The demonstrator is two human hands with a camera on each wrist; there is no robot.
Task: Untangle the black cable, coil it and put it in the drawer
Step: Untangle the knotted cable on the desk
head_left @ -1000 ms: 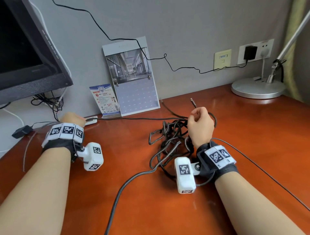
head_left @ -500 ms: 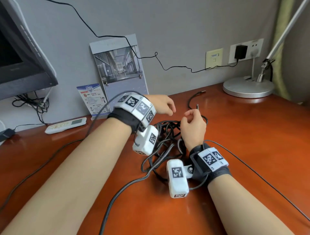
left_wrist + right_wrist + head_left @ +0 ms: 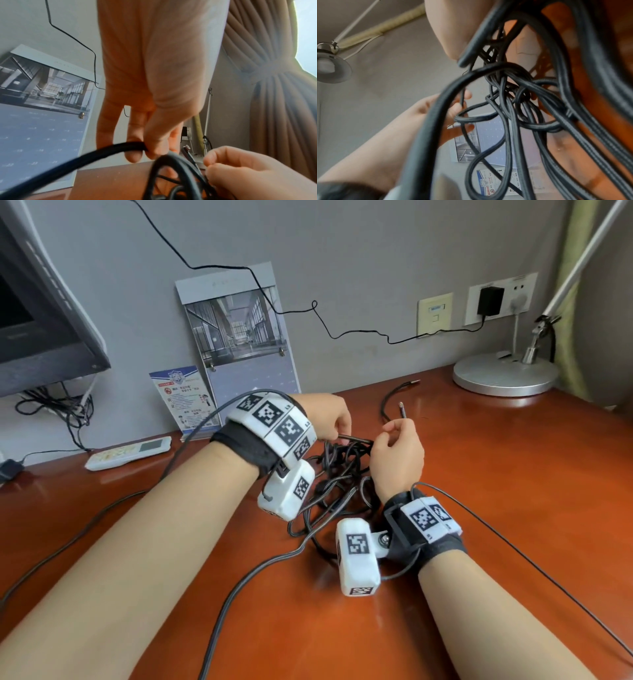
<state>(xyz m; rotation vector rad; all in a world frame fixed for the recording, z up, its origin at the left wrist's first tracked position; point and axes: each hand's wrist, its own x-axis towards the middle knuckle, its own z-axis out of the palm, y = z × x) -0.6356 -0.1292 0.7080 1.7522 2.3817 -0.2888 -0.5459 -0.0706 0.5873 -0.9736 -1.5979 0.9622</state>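
A tangled heap of black cable (image 3: pixel 337 474) lies on the wooden desk (image 3: pixel 496 474) between my hands. My left hand (image 3: pixel 330 419) pinches one strand of the black cable (image 3: pixel 109 150) between thumb and fingers, just above the heap. My right hand (image 3: pixel 397 446) holds the cable close to its plug end (image 3: pixel 401 409), which sticks up above the fist; the plug end (image 3: pixel 187 151) also shows beside the right hand (image 3: pixel 240 169). In the right wrist view, loops of the black cable (image 3: pixel 513 108) hang close to the lens, with the left hand (image 3: pixel 447 108) behind them. No drawer is in view.
A calendar (image 3: pixel 239 337) and a leaflet (image 3: pixel 186 398) lean on the wall behind the heap. A white remote (image 3: pixel 128 453) lies at the left, under a monitor (image 3: pixel 41 320). A lamp base (image 3: pixel 503 374) stands at the back right. Thin cables (image 3: pixel 531 563) run from my wrist cameras.
My left hand came across from the far left to the heap and took hold of a strand. The right hand stayed at the plug end, and the view shifted closer.
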